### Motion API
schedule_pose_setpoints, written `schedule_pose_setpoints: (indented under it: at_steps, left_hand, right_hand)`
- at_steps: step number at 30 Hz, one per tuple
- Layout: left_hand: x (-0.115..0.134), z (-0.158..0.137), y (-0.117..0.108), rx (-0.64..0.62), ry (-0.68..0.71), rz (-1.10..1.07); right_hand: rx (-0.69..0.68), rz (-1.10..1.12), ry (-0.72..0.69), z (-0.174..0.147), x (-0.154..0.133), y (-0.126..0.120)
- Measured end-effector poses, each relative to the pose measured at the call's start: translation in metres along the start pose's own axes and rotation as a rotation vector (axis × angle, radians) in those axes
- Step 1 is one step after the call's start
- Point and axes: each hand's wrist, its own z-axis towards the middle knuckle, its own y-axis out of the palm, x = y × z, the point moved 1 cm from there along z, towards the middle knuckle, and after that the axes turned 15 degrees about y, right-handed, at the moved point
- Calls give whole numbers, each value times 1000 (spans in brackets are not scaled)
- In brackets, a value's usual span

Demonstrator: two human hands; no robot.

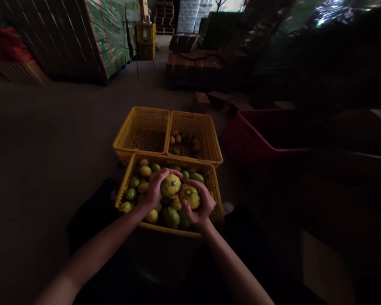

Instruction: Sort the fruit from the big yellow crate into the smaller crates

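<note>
My left hand (155, 186) is closed round a yellow-green guava (170, 185), its stem end facing me. A second guava (189, 196), also stem end toward me, is in my right hand (205, 203), with the thumb below and the fingers over its far side. Both are held side by side above a yellow plastic crate (169, 231) between my knees. That crate holds many loose guavas, some green like one near the front (170, 217), others yellow (145, 171). My hands hide part of the fruit beneath them.
Behind stand two more yellow crates; the left one (123, 133) shows its bare grid floor, the right one (209, 133) holds several fruits. A red bin (257, 137) is at right. Wrapped pallet stacks (112, 38) and cartons (195, 65) stand farther off.
</note>
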Motion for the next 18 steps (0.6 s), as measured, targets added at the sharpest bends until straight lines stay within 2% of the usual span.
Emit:
schedule_pose_setpoints:
  at_steps: [6,11,15,18]
  left_hand:
    - [-2,2,0,-5,-92,-49]
    - [-7,3,0,96,-166,-117]
    - [-15,6,-2,180,-290,-180]
    - [-22,9,-5,252,-384,-208]
  right_hand:
    - [-61,20,-25,-3,-2,2]
    - [-87,60,100,-5,-3,3]
    - [-56,92,179,-5,-1,5]
    - [-27,156,301,-1,3,10]
